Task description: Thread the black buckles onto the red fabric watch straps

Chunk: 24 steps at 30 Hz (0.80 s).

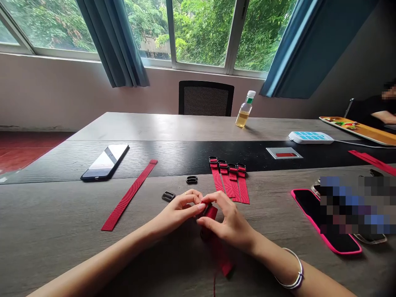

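My left hand (187,205) and my right hand (227,218) meet at the near middle of the table. Both pinch a red webbing strap (220,251) around a dark buckle, which my fingers mostly cover. The strap's free end hangs down toward me, with a thin red thread below it. Just beyond my left hand lie two loose black slide buckles, one (168,196) close by and another (192,180) farther off. Past my right hand sit several red straps (232,181) with black buckles fitted at their far ends. A flat red strap (130,194) without a buckle lies to the left.
A phone (105,163) lies at left, and a pink-cased phone (326,220) at right. Farther back stand a bottle (245,109), a white power strip (311,137) and a clear case (284,153). Beside an orange tray (359,128) at far right sits another person (382,105).
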{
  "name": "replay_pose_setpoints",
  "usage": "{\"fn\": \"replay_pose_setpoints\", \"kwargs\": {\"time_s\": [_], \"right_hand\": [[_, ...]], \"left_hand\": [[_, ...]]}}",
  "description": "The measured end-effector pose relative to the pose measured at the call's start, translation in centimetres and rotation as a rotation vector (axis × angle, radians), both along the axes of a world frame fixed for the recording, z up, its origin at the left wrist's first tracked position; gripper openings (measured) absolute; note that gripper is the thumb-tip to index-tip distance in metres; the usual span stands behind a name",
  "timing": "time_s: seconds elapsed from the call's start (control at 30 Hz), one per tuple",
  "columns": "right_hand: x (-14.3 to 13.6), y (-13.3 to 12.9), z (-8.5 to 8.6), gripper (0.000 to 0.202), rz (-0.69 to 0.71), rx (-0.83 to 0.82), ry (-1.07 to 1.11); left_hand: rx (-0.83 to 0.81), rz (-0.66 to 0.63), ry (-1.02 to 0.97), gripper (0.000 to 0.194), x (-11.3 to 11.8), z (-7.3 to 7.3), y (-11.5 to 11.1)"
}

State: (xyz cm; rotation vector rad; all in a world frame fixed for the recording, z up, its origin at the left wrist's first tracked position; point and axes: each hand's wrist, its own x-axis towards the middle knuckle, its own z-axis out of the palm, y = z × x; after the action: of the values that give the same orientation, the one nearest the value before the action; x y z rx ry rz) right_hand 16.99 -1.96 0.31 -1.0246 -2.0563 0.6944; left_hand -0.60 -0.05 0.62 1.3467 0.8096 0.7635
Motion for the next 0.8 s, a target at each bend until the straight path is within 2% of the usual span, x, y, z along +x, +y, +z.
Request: {"fn": "replay_pose_setpoints", "kwargs": {"time_s": [0.1, 0.23, 0.4, 0.47, 0.53, 0.6, 0.7, 0.77, 0.8], "right_hand": [[0.5, 0.3, 0.3, 0.025, -0.040, 0.089, -0.081], [1.4, 1.0, 0.9, 0.030, -0.064, 0.169, -0.162], [2.4, 1.8, 1.5, 0.030, -0.097, 0.197, -0.230], [2.5, 1.9, 1.6, 0.032, -0.089, 0.157, -0.239], [2.5, 1.8, 1.5, 0.034, -0.061, 0.112, -0.259], [2.3, 1.7, 1.0, 0.038, -0.021, 0.071, -0.275], [2.0, 1.4, 0.0, 0.046, 0.067, 0.037, -0.250], [1.8, 1.4, -0.5, 0.052, 0.136, 0.050, -0.220], [1.8, 1.5, -0.7, 0.056, 0.171, 0.065, -0.212]], "left_hand": [[0.083, 0.116, 0.022, 0.032, -0.3, 0.1, 0.3], [0.144, 0.266, 0.006, 0.029, -0.8, 0.5, 0.7], [0.067, 0.463, -0.068, 0.026, -1.1, 0.7, 1.3], [0.029, 0.492, -0.106, 0.023, -1.4, 0.7, 1.6], [0.051, 0.464, -0.078, 0.019, -1.7, 0.7, 1.7], [0.201, 0.447, 0.035, 0.012, -1.9, 0.7, 1.6], [0.625, 0.409, 0.248, 0.013, -1.9, 0.6, 1.1], [0.828, 0.261, 0.360, 0.015, -1.6, 0.3, 0.7], [0.878, 0.178, 0.398, 0.016, -1.4, 0.1, 0.5]]}}
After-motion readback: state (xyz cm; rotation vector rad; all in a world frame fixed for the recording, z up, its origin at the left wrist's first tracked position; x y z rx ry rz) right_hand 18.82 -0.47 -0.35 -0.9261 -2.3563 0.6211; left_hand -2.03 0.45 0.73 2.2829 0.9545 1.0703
